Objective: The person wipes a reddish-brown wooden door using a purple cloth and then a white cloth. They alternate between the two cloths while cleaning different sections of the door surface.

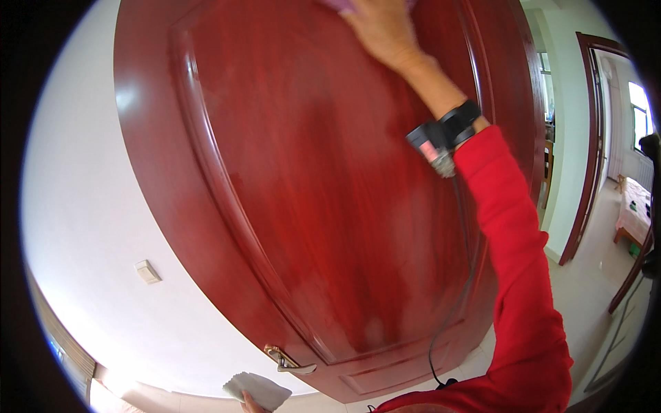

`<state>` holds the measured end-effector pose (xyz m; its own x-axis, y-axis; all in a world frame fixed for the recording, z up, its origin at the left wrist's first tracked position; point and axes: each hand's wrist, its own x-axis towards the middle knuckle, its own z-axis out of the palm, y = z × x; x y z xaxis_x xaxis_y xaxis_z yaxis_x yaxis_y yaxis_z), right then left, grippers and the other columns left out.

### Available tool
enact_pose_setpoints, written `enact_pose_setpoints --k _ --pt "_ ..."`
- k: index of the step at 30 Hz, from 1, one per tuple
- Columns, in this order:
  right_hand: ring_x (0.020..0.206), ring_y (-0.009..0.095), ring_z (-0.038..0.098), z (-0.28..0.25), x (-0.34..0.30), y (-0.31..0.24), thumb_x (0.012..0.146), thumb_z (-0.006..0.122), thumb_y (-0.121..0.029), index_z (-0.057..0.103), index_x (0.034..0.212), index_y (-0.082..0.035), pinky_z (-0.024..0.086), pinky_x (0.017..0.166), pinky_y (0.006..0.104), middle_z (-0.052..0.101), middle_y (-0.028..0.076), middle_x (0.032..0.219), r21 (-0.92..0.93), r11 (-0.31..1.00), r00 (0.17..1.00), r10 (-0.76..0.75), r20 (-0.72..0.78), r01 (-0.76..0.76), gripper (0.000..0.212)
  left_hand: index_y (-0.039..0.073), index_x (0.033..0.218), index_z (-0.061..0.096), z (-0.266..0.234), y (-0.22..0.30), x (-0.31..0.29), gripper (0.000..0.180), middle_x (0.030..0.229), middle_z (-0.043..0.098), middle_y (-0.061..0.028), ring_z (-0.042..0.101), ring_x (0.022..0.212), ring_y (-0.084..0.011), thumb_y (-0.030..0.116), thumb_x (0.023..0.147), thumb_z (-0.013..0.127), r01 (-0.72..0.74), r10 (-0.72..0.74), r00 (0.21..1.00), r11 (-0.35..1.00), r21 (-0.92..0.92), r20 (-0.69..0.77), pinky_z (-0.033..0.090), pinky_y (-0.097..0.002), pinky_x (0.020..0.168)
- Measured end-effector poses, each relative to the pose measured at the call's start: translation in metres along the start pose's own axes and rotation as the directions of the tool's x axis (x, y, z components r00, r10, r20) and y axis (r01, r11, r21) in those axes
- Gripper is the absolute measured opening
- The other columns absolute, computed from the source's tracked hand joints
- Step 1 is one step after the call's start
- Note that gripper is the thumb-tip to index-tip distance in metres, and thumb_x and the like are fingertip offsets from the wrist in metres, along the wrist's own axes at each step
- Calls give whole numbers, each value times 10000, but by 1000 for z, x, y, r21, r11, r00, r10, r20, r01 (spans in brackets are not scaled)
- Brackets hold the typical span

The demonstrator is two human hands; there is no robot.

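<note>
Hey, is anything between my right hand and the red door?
Yes, apparently a purple cloth: it shows either side of the right hand at the picture's top edge, in front of the red door. The edge hides the exact contact. I see nothing else between them.

Two cloths, one handle, one switch

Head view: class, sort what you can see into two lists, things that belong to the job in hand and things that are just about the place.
Job in hand:
red door, behind the right hand
purple cloth, at that hand, mostly out of frame
grey cloth, held in the left hand

Just about:
light switch, on the white wall
pink-covered furniture, far right
window, far right
</note>
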<state>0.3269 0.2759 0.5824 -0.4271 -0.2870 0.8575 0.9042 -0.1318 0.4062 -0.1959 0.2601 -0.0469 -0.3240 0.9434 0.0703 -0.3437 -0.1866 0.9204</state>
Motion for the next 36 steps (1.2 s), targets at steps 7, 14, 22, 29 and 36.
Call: enact_pose_setpoints --k 7,14,22,29,36 --pt "1179 294 470 7 -35 -170 798 599 -180 586 1140 -129 351 1013 439 552 96 1190 352 876 929 -368 44 330 346 -33 1309 414 27 3 7 550 1165 562 -172 589 1023 -307 363 937 502 -27 23 999 997 -75 -45 499 -421 858" --pt "1074 276 537 -11 -55 -108 802 556 -126 622 1063 -112 400 945 415 599 81 1096 320 914 966 -258 -17 250 269 -36 1317 408 -3 -12 12 550 1175 563 -179 590 1025 -307 357 943 500 -3 3 1000 1000 -19 -12 504 -427 854" --pt "1234 345 434 -74 -117 75 915 539 -195 478 1306 -51 330 1042 440 492 168 1312 -131 933 940 323 -108 -336 422 -67 1265 462 -88 -18 25 650 1108 611 -206 614 890 -243 446 890 598 127 -98 976 982 142 -193 526 -331 789" --pt "1259 367 392 -58 -120 20 881 588 -186 472 1319 -76 295 1057 474 469 175 1330 -175 940 956 283 -81 -293 466 -32 1319 409 -35 10 31 546 1187 559 -183 586 1046 -313 359 948 490 -109 115 992 985 -134 42 506 -439 865" --pt "1231 344 419 -46 -103 -111 756 664 -117 534 1240 -116 308 1056 480 480 140 1284 128 988 986 64 153 -83 501 -17 1312 424 0 27 13 504 1173 569 -156 595 1012 -282 334 958 498 0 -2 1000 996 -87 -22 513 -420 843"
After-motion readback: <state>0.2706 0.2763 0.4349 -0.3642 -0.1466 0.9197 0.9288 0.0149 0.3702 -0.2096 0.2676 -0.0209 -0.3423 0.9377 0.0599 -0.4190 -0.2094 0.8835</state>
